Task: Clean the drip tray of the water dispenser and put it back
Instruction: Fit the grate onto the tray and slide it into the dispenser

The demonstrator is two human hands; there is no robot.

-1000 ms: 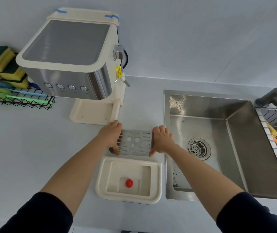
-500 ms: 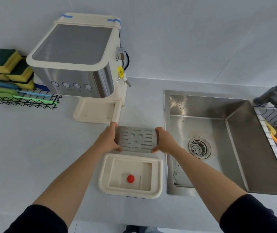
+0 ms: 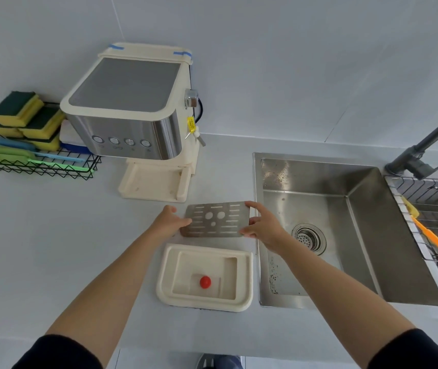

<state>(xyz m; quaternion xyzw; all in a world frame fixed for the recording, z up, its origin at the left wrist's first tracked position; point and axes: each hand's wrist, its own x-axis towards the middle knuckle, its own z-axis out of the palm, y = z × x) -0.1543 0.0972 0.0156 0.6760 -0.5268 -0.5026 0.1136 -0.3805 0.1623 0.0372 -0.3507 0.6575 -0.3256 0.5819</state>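
A slotted metal grate [image 3: 216, 220] hangs tilted above the counter, gripped at both short ends. My left hand [image 3: 168, 220] pinches its left edge and my right hand [image 3: 264, 227] holds its right edge. Just below it on the counter lies the cream drip tray [image 3: 168, 272], open, with a small red float [image 3: 205, 282] in its well. The cream and steel water dispenser [image 3: 130, 113] stands behind, its base slot [image 3: 154, 182] bare.
A steel sink [image 3: 345, 227] with a drain lies right of the tray, a dark faucet [image 3: 422, 147] behind it. A wire rack with an orange brush [image 3: 436, 243] sits far right. A black basket [image 3: 26, 166] of sponges and brushes stands left of the dispenser.
Both hands have lifted the metal grate off the counter and raised it, tilted, above the drip tray. The tray has stayed in place.
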